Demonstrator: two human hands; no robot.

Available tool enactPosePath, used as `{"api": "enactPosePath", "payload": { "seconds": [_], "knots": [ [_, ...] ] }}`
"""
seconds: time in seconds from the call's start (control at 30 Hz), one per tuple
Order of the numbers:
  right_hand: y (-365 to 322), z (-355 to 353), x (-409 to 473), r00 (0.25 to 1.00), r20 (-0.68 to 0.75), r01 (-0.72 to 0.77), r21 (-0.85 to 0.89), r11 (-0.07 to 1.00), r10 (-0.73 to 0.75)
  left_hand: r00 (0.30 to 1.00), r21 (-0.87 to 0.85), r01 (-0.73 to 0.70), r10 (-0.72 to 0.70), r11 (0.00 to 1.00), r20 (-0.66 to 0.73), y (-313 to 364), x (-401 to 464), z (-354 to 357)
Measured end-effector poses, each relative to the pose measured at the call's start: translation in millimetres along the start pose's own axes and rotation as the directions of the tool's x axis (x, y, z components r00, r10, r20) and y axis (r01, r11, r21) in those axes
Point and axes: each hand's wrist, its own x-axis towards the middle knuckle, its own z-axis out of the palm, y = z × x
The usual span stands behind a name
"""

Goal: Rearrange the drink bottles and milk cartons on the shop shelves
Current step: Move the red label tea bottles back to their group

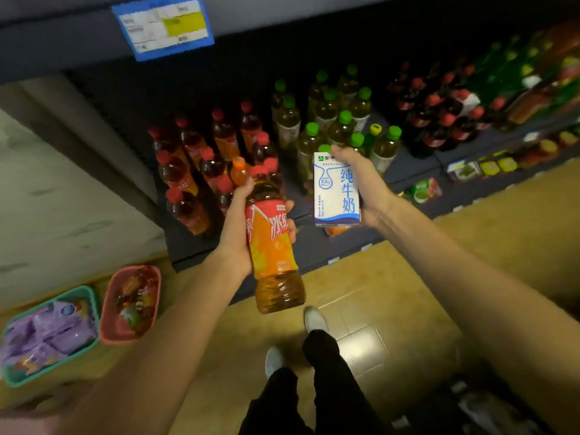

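Note:
My left hand point(237, 233) grips an iced-tea bottle point(274, 246) with a red cap and an orange-red label, held in front of the low shelf. My right hand point(367, 183) holds a white and blue milk carton point(335, 191) upright, just right of the bottle. Behind them on the bottom shelf point(194, 246) stand rows of red-capped tea bottles point(188, 171), green-capped tea bottles point(329, 120) and dark cola bottles point(433, 120). A small orange-capped bottle point(240, 171) stands among the red-capped ones.
A blue price tag point(163, 26) hangs on the shelf edge above. A pink basket point(131, 304) and a teal basket point(47, 334) with packets sit on the floor at the left. My shoes point(314, 320) and dark trousers are on the tan floor below. More goods line the shelves at right.

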Motion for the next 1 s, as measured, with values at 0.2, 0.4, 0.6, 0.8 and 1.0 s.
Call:
{"api": "enactPosePath", "payload": {
  "seconds": [0.2,0.4,0.6,0.8,1.0],
  "knots": [
    [10.7,-77.0,-75.0,0.965,-0.260,0.040,0.073,0.997,-0.020,0.978,0.144,0.160,-0.177,0.977,0.110,-42.1,32.9,61.8],
    [-0.8,-155.8,-135.9,0.893,-0.439,0.152,0.092,0.984,-0.097,0.919,0.286,0.259,-0.326,0.923,0.221,-99.7,69.4,141.3],
    [-14.5,-222.3,-155.0,0.901,-0.430,0.132,0.129,0.983,-0.065,0.897,0.324,0.306,-0.385,0.895,0.218,-146.6,91.9,190.3],
    [-42.6,-269.8,-147.6,0.922,-0.381,0.112,0.097,0.989,-0.067,0.913,0.309,0.326,-0.382,0.893,0.140,-162.8,116.0,228.5],
    [-65.1,-339.8,-162.2,0.924,-0.374,0.127,0.113,0.985,-0.076,0.915,0.286,0.279,-0.344,0.917,0.211,-190.5,150.8,287.8]
  ]
}}
